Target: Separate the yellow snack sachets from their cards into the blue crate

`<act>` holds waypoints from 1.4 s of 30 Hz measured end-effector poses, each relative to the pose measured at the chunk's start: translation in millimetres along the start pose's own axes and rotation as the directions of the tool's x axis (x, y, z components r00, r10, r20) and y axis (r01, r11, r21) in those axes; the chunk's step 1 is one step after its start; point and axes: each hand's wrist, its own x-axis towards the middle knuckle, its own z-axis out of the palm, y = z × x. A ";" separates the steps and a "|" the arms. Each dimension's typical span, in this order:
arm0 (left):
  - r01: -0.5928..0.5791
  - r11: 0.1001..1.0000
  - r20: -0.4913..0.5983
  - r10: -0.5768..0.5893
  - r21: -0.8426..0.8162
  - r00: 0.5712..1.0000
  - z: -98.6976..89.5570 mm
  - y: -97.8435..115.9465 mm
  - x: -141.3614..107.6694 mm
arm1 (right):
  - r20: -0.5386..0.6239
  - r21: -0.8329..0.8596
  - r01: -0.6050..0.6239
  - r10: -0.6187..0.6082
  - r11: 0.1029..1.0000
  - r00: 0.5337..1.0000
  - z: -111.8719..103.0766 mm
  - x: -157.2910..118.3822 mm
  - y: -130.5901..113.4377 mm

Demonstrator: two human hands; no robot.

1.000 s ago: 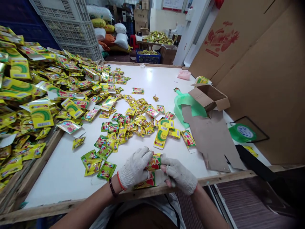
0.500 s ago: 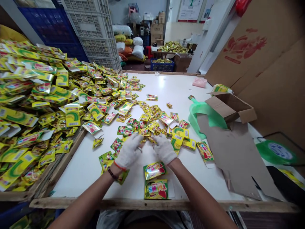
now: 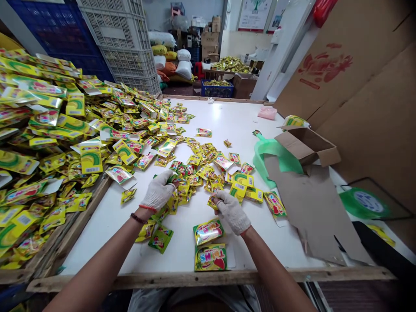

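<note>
- white desk (image 3: pixel 234 125), wood-edged: where are the two "twins" cartons (image 3: pixel 209 258)?
- one behind the other, near the front edge (image 3: pixel 156 280). right hand (image 3: pixel 232 211): pinching a yellow sachet (image 3: pixel 212 203) beyond them. left hand (image 3: pixel 157 190): fingers curled at the sachet pile (image 3: pixel 194 179); grip cannot be determined.

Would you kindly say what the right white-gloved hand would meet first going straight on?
Beyond the small yellow sachet the right hand pinches, probably the pile of shiny yellow sachets; depth is unclear.
</note>
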 end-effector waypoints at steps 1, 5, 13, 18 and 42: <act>0.011 0.996 0.043 -0.007 -0.083 0.999 3.1 6.3 -5.9 | 0.015 0.032 -0.015 0.014 0.999 1.000 -3.3 -4.4 -1.4; 0.275 0.773 0.412 -0.019 -0.572 0.911 22.2 31.9 -29.4 | 0.085 0.152 -0.061 0.049 0.987 0.995 -15.5 -19.5 -9.5; 0.402 0.413 0.423 -0.042 -0.817 0.905 72.7 53.2 -52.6 | -0.030 0.157 -0.143 0.150 0.977 0.988 -22.5 -32.0 -22.2; 0.391 0.251 0.402 -0.011 -0.885 0.916 81.5 69.6 -60.1 | -0.163 0.142 -0.159 0.182 0.977 0.970 -17.0 -32.6 -20.6; -0.274 0.865 0.032 0.316 -0.421 0.948 117.6 120.0 -26.8 | -0.476 0.591 0.105 0.240 0.800 0.846 -46.5 -51.0 23.4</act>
